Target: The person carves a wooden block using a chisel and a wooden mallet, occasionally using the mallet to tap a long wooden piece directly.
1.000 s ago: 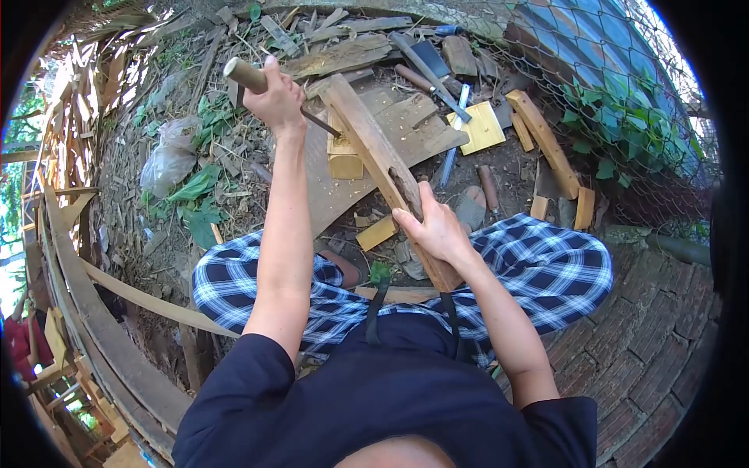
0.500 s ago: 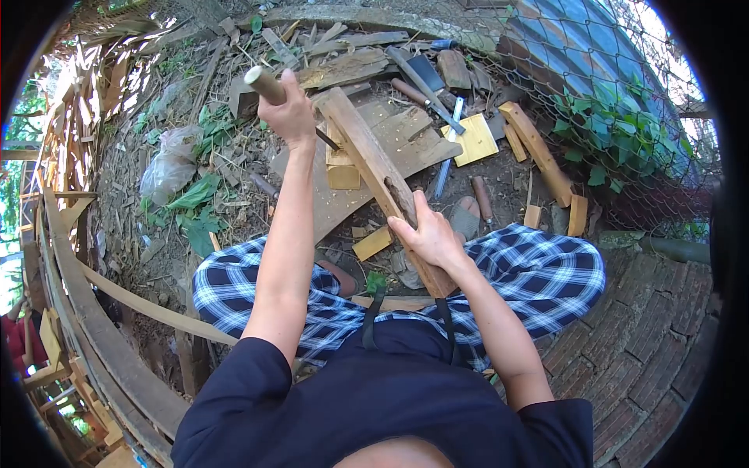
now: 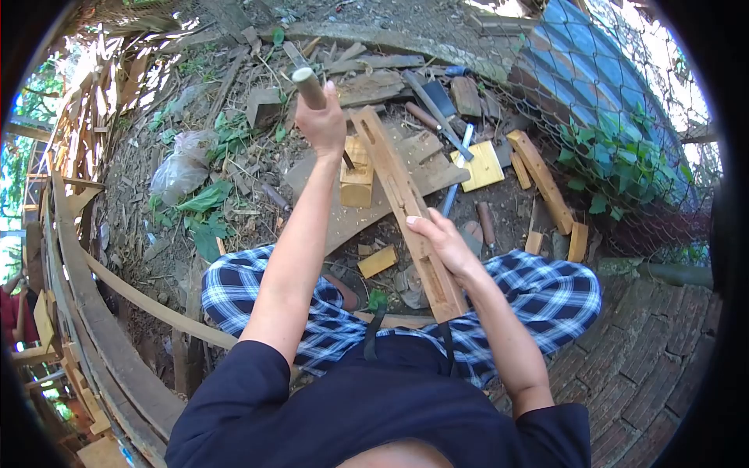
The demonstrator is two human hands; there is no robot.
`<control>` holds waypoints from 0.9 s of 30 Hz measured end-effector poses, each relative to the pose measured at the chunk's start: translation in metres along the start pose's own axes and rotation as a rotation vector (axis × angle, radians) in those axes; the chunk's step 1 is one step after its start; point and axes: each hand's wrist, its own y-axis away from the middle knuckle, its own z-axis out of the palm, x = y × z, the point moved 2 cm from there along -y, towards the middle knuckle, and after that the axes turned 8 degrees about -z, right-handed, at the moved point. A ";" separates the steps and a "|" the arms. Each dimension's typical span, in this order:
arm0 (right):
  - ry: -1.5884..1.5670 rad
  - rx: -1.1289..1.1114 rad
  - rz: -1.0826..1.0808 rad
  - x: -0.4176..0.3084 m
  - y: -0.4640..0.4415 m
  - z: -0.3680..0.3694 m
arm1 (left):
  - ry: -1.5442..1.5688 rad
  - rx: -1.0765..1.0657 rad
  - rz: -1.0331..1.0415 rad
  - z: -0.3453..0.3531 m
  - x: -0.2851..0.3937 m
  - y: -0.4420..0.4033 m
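My left hand (image 3: 321, 125) is closed around a round wooden handle (image 3: 308, 87) whose pale end sticks up above the fist. A dark metal piece (image 3: 347, 159) shows just right of that wrist, over a light wood block (image 3: 356, 181); whether it belongs to the handle is hidden. My right hand (image 3: 443, 241) grips the lower part of a long wooden beam (image 3: 398, 187) from its right side. The beam slants from upper left to lower right, and narrow slots show on its upward face. Its lower end hangs over my lap.
Beyond the block lies a worn board (image 3: 437, 168). Chisels (image 3: 446, 131), a yellow wood square (image 3: 479, 166) and a wooden handle (image 3: 486, 225) lie to the right. A chain-link fence (image 3: 624, 117) stands right, a plastic bag (image 3: 181, 168) left. One person (image 3: 14, 316) is at far left.
The beam has been rolled in my right hand, so its slotted face now shows. My left hand with the handle has shifted right and a little lower in the view.
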 end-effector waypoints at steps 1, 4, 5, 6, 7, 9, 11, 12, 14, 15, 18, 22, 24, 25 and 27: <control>0.097 -0.029 -0.058 -0.010 -0.004 -0.006 | -0.065 0.016 0.035 -0.001 0.005 0.002; 0.294 -0.006 -0.351 -0.095 0.005 -0.010 | -0.060 0.000 -0.048 0.002 0.014 0.004; 0.322 0.013 -0.459 -0.123 0.008 -0.008 | -0.074 -0.014 -0.025 0.000 0.016 0.008; 0.338 0.002 -0.605 -0.152 0.010 -0.005 | -0.053 -0.024 -0.067 0.000 0.024 0.014; 0.354 -0.009 -0.754 -0.178 0.011 -0.002 | -0.055 -0.022 -0.064 0.001 0.029 0.018; 0.429 0.017 -0.993 -0.218 0.016 0.008 | -0.067 -0.032 0.073 0.002 0.036 0.024; 0.484 0.073 -1.090 -0.221 0.012 0.010 | -0.091 -0.058 0.054 0.000 0.035 0.027; 0.663 0.040 -0.923 -0.210 0.006 0.007 | -0.076 -0.072 0.026 -0.001 0.038 0.029; 1.064 -0.057 -0.503 -0.172 -0.012 -0.007 | -0.053 -0.088 0.004 0.000 0.038 0.032; 1.151 -0.065 -0.471 -0.159 -0.018 -0.010 | -0.025 -0.115 0.057 0.000 0.031 0.036; 0.817 -0.153 -0.504 -0.178 -0.014 -0.017 | 0.049 -0.121 0.227 0.009 0.021 0.034; 0.738 -0.027 -0.811 -0.212 0.005 0.000 | -0.056 -0.121 0.094 0.003 0.030 0.033; 0.540 0.119 -1.139 -0.212 0.006 0.009 | -0.097 -0.116 0.125 0.001 0.031 0.033; 0.764 0.177 -1.043 -0.199 0.004 0.005 | -0.134 -0.118 0.158 0.001 0.031 0.033; 1.080 -0.095 -0.445 -0.165 -0.013 -0.003 | -0.049 -0.140 0.184 0.004 0.033 0.037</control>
